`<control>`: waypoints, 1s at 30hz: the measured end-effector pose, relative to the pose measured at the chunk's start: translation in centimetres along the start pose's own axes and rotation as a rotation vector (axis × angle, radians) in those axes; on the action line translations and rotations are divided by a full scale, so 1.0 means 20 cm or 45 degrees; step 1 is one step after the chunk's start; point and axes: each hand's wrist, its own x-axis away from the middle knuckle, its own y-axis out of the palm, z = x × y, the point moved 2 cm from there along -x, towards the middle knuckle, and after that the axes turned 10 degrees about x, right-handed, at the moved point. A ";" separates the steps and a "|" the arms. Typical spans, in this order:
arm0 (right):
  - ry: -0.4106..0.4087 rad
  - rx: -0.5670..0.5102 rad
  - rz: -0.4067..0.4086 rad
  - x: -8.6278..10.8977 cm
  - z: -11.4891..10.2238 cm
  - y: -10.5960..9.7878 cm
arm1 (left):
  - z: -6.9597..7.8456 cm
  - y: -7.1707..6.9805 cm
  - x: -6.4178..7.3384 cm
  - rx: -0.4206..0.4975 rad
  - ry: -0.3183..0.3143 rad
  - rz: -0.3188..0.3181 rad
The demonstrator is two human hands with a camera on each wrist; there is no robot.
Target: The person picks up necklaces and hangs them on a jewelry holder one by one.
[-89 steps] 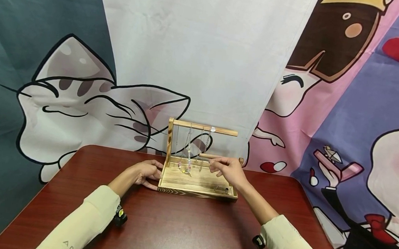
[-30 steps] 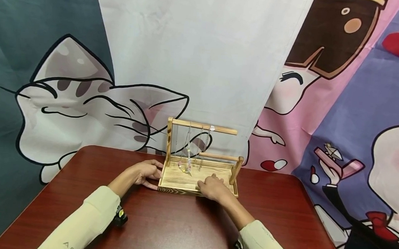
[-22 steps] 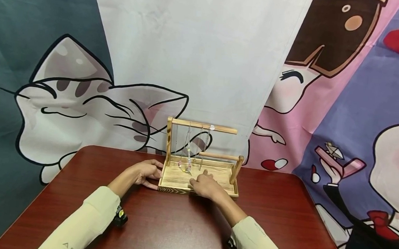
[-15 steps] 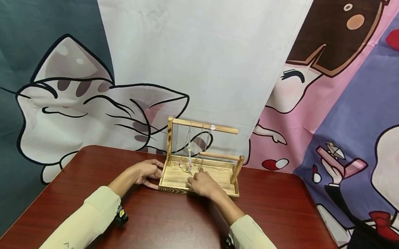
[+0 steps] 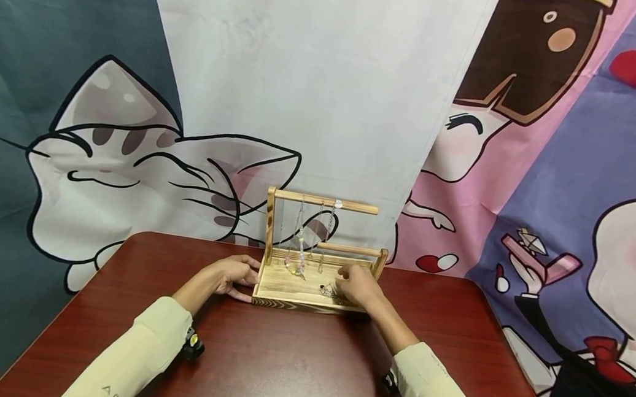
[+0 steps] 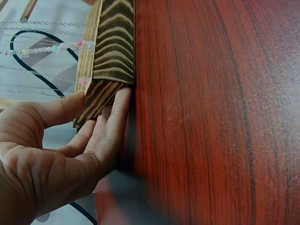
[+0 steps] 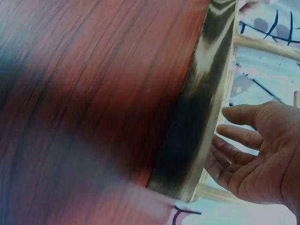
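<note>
A wooden jewelry stand (image 5: 284, 291) with a shallow tray base sits at the back of the table. My left hand (image 5: 235, 274) grips the tray's left end; in the left wrist view the thumb presses on the rim and the fingers lie against the end wall, low down. Over the right part of the tray is my right hand (image 5: 359, 284), its fingers loosely bent with nothing seen between them. Beside those fingers a small heap of thin jewelry (image 5: 330, 291) lies on the tray floor. A beaded necklace (image 5: 293, 269) hangs from the upper bar (image 5: 350, 207).
Thin chains (image 5: 330, 224) hang along the upper bar, one near a small white disc (image 5: 338, 204). A lower bar (image 5: 350, 249) runs to the right post. Behind the red-brown table (image 5: 262, 361) hangs a printed cloth (image 5: 325, 100).
My right hand moved left over the tray, then back right. The small jewelry, near the tray's right front corner three seconds ago, now lies farther left. My left hand has stayed in place.
</note>
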 end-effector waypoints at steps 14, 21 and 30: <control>0.073 -0.026 -0.025 0.08 -0.07 0.02 | -0.01 0.00 0.01 0.008 -0.006 0.007; 0.122 -0.059 -0.218 -0.02 0.03 0.10 | -0.01 0.01 0.01 0.002 -0.003 0.012; 0.147 -0.609 -0.361 0.10 -0.05 -0.09 | 0.00 0.00 0.01 -0.009 -0.002 0.018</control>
